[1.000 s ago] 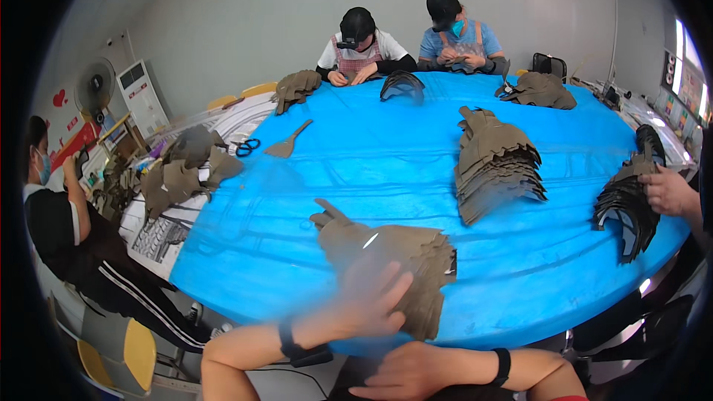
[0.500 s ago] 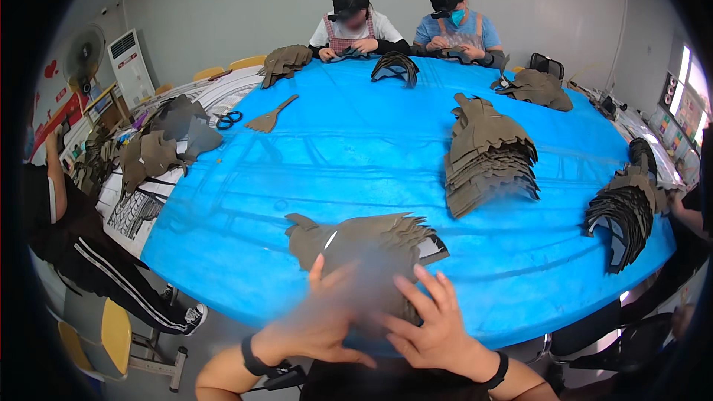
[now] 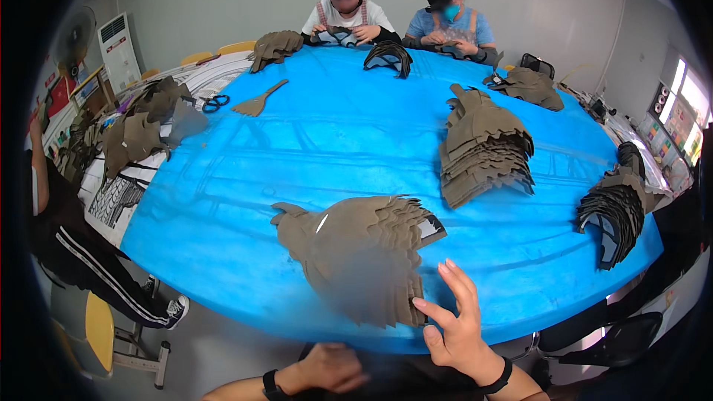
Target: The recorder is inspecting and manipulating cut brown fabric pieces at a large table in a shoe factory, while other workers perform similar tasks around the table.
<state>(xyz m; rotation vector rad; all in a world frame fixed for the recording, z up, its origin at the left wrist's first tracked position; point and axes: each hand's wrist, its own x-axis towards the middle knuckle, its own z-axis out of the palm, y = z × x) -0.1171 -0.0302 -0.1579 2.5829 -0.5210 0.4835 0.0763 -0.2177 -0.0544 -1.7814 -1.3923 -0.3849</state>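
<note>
A fanned stack of brown-grey cut pieces with scalloped, ragged edges lies on the blue-covered table right before me. Pale blue-grey lining shows at its right corner, and a small white mark sits near its left part. My right hand is open at the stack's lower right edge, fingers spread; the index fingertip is at the edge or just touching it. Off the table's front edge, low in front of my body, is my left hand; its fingers look bent but are smeared by motion. A hazy blur covers the stack's lower middle.
More brown stacks lie at centre right and far right. A single fan-shaped piece and black-handled scissors lie at left. Two people handle pieces across the table. Another person stands at left, near a yellow chair.
My left hand has left the stack and dropped toward my body. My right hand has shifted slightly right, fingers spread, uncovering more of the stack. The whole view has tilted a little.
</note>
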